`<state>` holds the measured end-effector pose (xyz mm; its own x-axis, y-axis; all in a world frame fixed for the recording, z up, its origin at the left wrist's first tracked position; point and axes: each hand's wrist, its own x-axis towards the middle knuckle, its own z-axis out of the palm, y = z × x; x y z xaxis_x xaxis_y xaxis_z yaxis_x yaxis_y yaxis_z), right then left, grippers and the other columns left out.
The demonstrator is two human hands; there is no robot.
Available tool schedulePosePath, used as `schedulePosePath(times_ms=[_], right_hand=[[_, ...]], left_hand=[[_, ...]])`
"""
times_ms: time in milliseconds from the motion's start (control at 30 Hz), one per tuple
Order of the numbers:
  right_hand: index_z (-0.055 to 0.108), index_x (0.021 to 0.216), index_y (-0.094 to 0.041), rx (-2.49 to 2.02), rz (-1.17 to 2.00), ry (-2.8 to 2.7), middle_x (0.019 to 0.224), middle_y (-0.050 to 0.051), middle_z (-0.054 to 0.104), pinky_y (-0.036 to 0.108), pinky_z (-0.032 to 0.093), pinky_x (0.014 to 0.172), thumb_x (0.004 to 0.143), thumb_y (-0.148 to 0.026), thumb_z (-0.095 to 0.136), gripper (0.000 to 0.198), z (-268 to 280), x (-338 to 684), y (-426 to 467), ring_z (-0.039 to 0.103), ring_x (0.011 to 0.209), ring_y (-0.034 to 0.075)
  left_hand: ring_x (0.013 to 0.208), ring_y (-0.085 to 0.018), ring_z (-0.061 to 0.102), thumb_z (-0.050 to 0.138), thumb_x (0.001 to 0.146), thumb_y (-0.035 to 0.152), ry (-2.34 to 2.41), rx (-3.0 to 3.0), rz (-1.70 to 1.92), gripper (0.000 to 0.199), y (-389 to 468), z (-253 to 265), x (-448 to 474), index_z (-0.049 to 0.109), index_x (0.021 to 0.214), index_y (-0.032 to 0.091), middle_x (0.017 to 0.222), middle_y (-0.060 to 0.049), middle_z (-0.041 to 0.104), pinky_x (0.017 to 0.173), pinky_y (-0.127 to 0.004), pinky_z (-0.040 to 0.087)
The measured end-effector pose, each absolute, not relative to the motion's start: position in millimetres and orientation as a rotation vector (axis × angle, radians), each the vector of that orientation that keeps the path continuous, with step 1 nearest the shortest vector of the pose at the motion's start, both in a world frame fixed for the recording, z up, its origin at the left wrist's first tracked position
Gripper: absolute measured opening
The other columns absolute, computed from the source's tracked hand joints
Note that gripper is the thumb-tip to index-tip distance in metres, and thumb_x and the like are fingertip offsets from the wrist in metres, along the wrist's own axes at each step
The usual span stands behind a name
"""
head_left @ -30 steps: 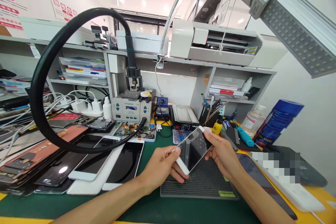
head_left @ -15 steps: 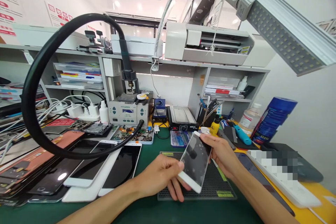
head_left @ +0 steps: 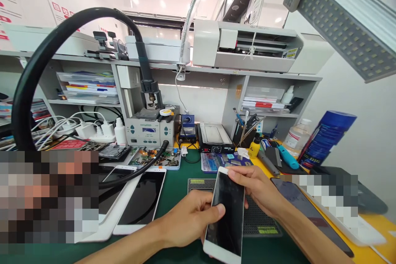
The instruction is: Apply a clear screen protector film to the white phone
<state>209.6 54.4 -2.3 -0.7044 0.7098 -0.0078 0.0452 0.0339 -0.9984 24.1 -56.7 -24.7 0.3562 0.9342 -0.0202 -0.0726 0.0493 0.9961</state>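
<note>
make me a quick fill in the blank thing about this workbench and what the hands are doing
1. The left hand and the right hand both hold a smartphone whose front border is ____.
2. Of the two hands, the one gripping nearer the phone's far end is the ____ one.
3. The small bottle with a black cap, beyond the hands, is ____ in colour.
4. The thick black hose loops through the ____ half of the picture.

Missing words: white; right; yellow; left.

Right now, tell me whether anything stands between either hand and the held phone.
Nothing visible does: the left hand holds the phone by its side, the right hand by its far end. The phone's underside is hidden.
</note>
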Motion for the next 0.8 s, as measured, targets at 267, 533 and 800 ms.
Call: schedulePosePath(times_ms=[267, 533, 800], right_hand=[[0.076, 0.118, -0.02, -0.766, 1.634, -1.927, 0.06, 0.002, 0.067, 0.024, 0.046, 0.039, 0.087, -0.054, 0.069, 0.047, -6.5, 209.3, 52.5, 0.054, 0.044, 0.014], [0.08, 0.095, -0.021, -0.787, 1.547, -1.966, 0.055, 0.0, 0.061, 0.023, 0.043, 0.039, 0.088, -0.054, 0.066, 0.037, -4.5, 202.0, 45.5, 0.05, 0.042, 0.013], [0.08, 0.101, -0.022, -0.679, 1.564, -2.112, 0.063, 0.001, 0.065, 0.021, 0.043, 0.04, 0.092, -0.054, 0.06, 0.04, -5.0, 201.0, 39.4, 0.053, 0.045, 0.012]], left_hand=[[0.041, -0.015, 0.057, 0.048, 0.089, 0.071, 0.992, 1.216, 0.883, 0.069, -52.6, -26.4, 20.0, 0.063, 0.05, 0.015, 0.052, -0.008, 0.065, 0.048, -0.026, 0.048], [0.049, -0.015, 0.066, 0.064, 0.084, 0.063, 0.897, 1.184, 0.886, 0.055, -45.5, -25.9, 15.6, 0.07, 0.094, 0.01, 0.075, -0.01, 0.072, 0.039, -0.02, 0.05], [0.059, -0.015, 0.066, 0.078, 0.081, 0.042, 0.904, 1.26, 0.946, 0.06, -49.8, -28.4, 22.5, 0.05, 0.129, 0.019, 0.084, -0.004, 0.069, 0.041, -0.018, 0.052]])
